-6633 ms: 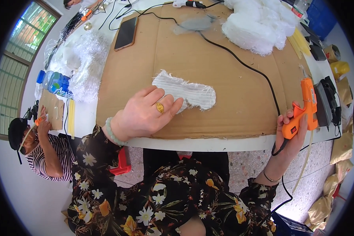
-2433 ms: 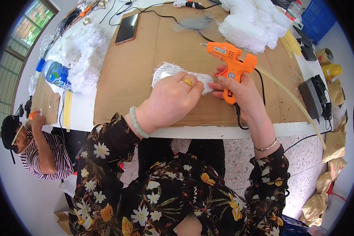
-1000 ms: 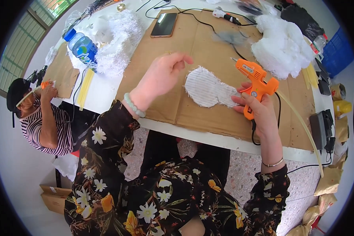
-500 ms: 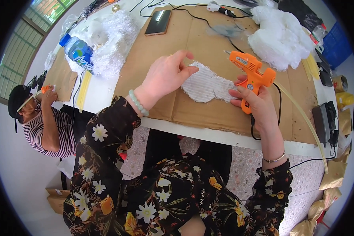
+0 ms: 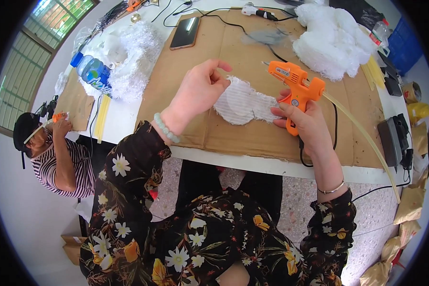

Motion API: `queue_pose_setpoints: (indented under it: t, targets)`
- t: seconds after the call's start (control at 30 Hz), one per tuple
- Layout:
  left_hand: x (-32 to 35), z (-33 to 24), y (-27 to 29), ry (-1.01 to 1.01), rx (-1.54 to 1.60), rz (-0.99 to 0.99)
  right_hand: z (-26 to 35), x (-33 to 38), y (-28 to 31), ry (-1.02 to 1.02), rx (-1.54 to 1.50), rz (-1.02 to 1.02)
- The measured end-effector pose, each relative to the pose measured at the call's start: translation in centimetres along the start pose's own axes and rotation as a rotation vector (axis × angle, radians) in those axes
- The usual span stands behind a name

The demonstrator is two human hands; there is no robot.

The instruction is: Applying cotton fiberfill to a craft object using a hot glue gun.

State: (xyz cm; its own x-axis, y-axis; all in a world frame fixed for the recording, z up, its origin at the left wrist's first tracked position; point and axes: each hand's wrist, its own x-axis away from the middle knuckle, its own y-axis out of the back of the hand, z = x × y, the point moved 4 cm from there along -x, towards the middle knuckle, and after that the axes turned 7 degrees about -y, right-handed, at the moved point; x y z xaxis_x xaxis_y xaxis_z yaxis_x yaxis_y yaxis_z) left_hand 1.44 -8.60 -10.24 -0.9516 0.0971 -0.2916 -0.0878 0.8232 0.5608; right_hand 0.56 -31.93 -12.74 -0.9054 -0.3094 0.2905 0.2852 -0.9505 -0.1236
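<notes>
In my right hand (image 5: 306, 121) is an orange hot glue gun (image 5: 298, 86), its nozzle toward the upper left and a long pale glue stick (image 5: 362, 126) trailing from its back. The fingertips of that hand also meet the narrow end of a white ribbed fabric piece (image 5: 240, 102) with frayed edges. At the wide end of this fabric is my left hand (image 5: 200, 88), thumb against curled fingers and forefinger raised. Whether a thread or the fabric edge is between them cannot be made out.
Brown cardboard (image 5: 176, 107) covers the table. A phone (image 5: 185, 32), white fluffy stuffing (image 5: 331, 43), a white glue gun (image 5: 260, 12) with black cables and a blue-capped bottle (image 5: 91, 71) lie around. At the left, a person (image 5: 57, 162) in stripes holds an orange tool.
My left thumb has drawn back from the fabric toward the curled fingers. The glue gun and the fabric sit slightly farther left in the view, which has shifted a little.
</notes>
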Motion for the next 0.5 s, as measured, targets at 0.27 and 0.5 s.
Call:
queue_pose_setpoints:
  t: [0.27, 0.5]
  targets:
    - [0.5, -0.2, -0.6, 0.020, 0.070, 0.092, 0.1, 0.0, -0.1, 0.004, 0.001, -0.003]
    - [1.7, -0.3, -0.6, 0.060, 0.030, 0.085, 0.1, 0.0, -0.1, -0.004, -0.004, -0.007]
